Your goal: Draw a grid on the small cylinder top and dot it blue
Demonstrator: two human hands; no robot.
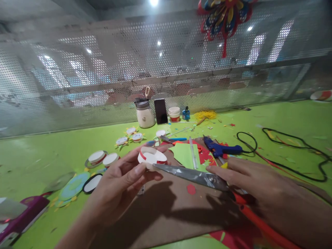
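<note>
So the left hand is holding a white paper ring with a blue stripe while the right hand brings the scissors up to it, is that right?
Not quite. The head view shows the stripe on the white paper ring is red, not blue. The rest stands: the left hand holds the ring, and the right hand brings the scissors, blades closed and tip close to the ring, up to it.

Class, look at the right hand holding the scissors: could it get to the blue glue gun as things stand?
Probably yes: the glue gun lies just beyond the right hand with nothing between, though the scissors occupy its grip.
</note>
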